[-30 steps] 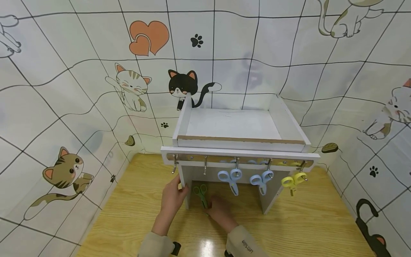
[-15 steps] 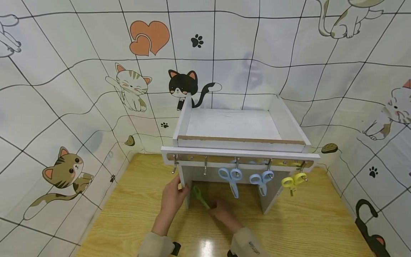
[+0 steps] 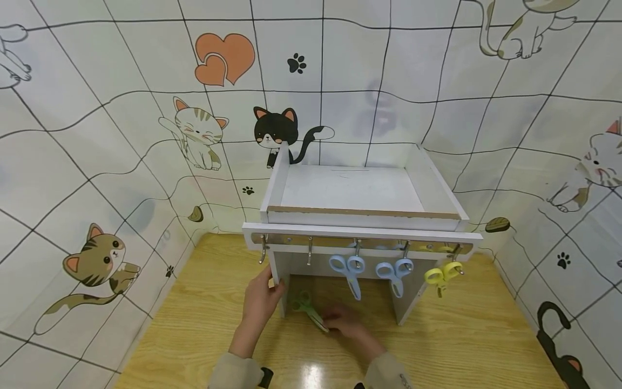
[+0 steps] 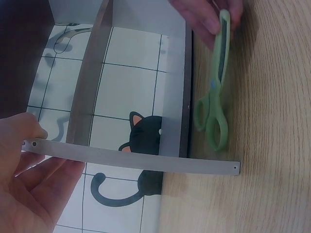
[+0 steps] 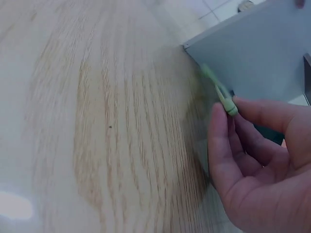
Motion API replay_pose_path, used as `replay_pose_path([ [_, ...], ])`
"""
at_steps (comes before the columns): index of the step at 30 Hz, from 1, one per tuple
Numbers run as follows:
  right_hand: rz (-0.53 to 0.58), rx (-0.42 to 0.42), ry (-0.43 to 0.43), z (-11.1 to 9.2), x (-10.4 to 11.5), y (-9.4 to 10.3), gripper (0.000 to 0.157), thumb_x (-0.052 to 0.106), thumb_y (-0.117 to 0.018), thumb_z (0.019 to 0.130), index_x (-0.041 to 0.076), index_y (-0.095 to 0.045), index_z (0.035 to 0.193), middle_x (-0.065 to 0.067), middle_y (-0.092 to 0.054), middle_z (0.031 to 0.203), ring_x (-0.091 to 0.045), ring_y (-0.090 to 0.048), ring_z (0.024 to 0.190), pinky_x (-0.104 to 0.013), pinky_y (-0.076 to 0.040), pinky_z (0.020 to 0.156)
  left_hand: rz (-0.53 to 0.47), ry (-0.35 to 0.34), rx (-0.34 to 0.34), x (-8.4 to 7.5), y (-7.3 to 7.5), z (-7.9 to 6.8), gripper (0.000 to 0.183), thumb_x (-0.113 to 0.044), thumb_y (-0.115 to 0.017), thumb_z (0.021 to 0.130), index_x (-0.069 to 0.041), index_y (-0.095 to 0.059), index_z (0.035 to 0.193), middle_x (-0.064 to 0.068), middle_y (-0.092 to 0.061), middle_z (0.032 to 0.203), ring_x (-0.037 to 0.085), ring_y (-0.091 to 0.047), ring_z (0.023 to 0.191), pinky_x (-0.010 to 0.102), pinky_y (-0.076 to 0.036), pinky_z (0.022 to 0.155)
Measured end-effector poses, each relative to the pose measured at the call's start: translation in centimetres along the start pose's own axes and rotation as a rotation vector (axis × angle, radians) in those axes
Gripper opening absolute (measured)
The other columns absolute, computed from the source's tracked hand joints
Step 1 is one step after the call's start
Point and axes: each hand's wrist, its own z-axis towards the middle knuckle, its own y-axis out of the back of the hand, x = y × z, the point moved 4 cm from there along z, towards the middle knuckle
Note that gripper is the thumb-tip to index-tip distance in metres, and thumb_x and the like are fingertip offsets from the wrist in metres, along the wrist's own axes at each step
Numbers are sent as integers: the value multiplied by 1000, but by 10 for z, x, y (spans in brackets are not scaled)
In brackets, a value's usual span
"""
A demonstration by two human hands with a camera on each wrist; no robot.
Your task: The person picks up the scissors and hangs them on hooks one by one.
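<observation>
Green-handled scissors (image 3: 311,312) hang from my right hand (image 3: 346,321), which pinches them at the blade end under the white shelf (image 3: 359,235). In the left wrist view the finger loops of the scissors (image 4: 215,92) point away from the right hand (image 4: 200,13). The right wrist view shows thumb and fingertips meeting on the blade tip. My left hand (image 3: 260,300) grips the shelf's left side panel (image 3: 279,281); in its wrist view the thumb and fingers (image 4: 60,170) lie on both sides of the panel's edge (image 4: 141,159).
Along the shelf's front rail, two blue scissors (image 3: 352,273) (image 3: 395,273) and yellow scissors (image 3: 443,275) hang on hooks. Two more hooks (image 3: 264,251) (image 3: 310,251) are at the left. The right side panel (image 3: 407,294) stands on the wooden table (image 3: 466,335).
My right hand has moved right and slightly nearer, drawing the scissors along, and they have turned to a flatter slant. The left hand keeps its grip in place.
</observation>
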Motion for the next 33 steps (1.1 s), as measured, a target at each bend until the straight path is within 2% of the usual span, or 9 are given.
replay_pose_path([
  [2,108,25,-44,-5,-1,1,36,0,-67,85,-19,-57,115,-10,-67,94,-10,-62,78,-29,-61,72,3,-4,-5,0,0,0,30,-5,-67,89,-10,-65,119,14,-74,114,32,-75,96,38,-63,71],
  [5,198,61,-64,-12,0,2,42,-1,-65,86,-23,-52,119,-1,-65,92,-8,-63,79,-25,-60,73,9,-7,-13,1,0,0,28,-5,-67,89,-11,-66,116,13,-75,111,31,-75,97,38,-63,72],
  [11,328,189,-9,-25,11,8,47,-1,-59,92,-27,-40,126,8,-64,92,-4,-64,83,-19,-57,75,16,3,-21,2,1,1,29,-5,-67,88,-13,-66,116,11,-75,111,30,-75,95,37,-63,70],
  [15,328,191,23,-36,27,15,46,2,-61,93,-25,-42,126,10,-66,96,-4,-64,88,-21,-56,81,17,7,-25,2,1,1,29,-5,-68,87,-12,-66,116,12,-75,111,30,-75,95,37,-63,70],
  [19,282,165,59,-46,48,21,36,4,-62,93,-17,-54,121,11,-66,98,-4,-64,91,-24,-56,87,23,3,-23,1,1,1,28,-6,-68,87,-12,-65,115,11,-75,110,29,-75,93,37,-63,69],
  [23,266,161,176,-53,71,22,19,3,-63,92,2,-67,111,14,-68,97,-1,-64,87,-21,-56,82,25,3,-23,1,1,1,29,-6,-68,87,-13,-65,115,12,-75,109,29,-76,90,37,-63,68],
  [25,255,147,262,-57,84,21,18,1,-63,92,5,-68,108,16,-69,97,1,-64,85,-19,-55,78,20,2,-24,1,1,1,29,-5,-68,87,-13,-65,115,12,-75,109,29,-76,90,38,-63,67],
  [30,239,60,433,-68,115,18,22,-3,-63,90,-16,-59,108,17,-69,98,2,-64,87,-17,-55,77,18,-7,-27,0,0,0,29,-4,-67,87,-13,-65,114,11,-76,109,28,-76,88,37,-62,67],
  [33,245,20,501,-75,131,17,27,-5,-62,90,-23,-53,107,16,-69,100,1,-64,90,-17,-56,81,22,-7,-28,0,0,0,28,-5,-68,87,-14,-65,114,10,-76,109,27,-76,88,36,-62,67],
])
